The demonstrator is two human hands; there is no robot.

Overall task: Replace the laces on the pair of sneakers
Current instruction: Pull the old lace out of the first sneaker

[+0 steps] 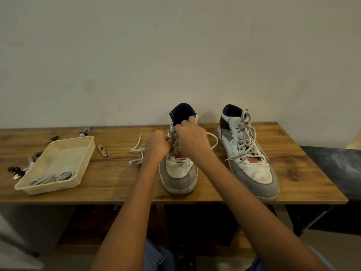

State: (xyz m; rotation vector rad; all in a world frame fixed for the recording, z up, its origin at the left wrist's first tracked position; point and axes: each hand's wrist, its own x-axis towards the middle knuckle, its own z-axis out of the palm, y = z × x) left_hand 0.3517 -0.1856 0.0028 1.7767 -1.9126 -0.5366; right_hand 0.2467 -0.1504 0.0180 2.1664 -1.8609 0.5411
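At frame centre, the left hand (pixel 158 144) and right hand (pixel 192 138) both pinch the white lace (pixel 136 151) on the left sneaker (pixel 178 173).

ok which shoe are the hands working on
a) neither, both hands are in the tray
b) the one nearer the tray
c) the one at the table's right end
b: left hand and right hand are both at the lacing of the sneaker nearer the tray.

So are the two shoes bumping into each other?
Apart. The head view shows bare wooden table between the left sneaker and the right sneaker all the way along; neither the soles nor the uppers meet.
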